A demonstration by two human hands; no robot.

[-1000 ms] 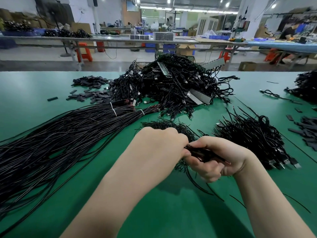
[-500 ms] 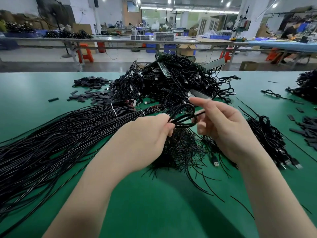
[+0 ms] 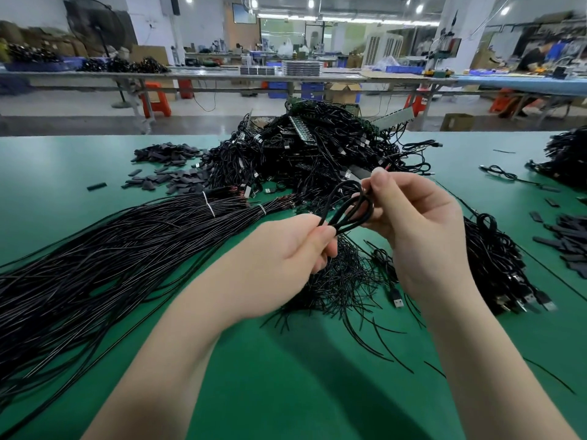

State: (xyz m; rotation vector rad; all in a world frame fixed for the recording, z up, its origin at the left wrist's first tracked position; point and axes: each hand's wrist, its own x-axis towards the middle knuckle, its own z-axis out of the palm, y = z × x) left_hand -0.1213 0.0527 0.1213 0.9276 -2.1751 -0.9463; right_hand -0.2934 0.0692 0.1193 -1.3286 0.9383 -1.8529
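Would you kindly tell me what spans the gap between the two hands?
In the head view, a looped black cable spans it, pinched by the left hand and the right hand.

The bench (image 3: 286, 392) is plain green. The looped cable (image 3: 330, 201) is black, as are the long wires (image 3: 95, 265) toward the left edge, banded by white ties (image 3: 209, 208). Dark grey flat pieces (image 3: 171, 179) lie near the far edge. The plugs (image 3: 540, 304) toward the right edge show silver tips.

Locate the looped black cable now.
Head view, centre: the looped cable is held above the green table, pinched between left hand and right hand, before the tangled cable pile.
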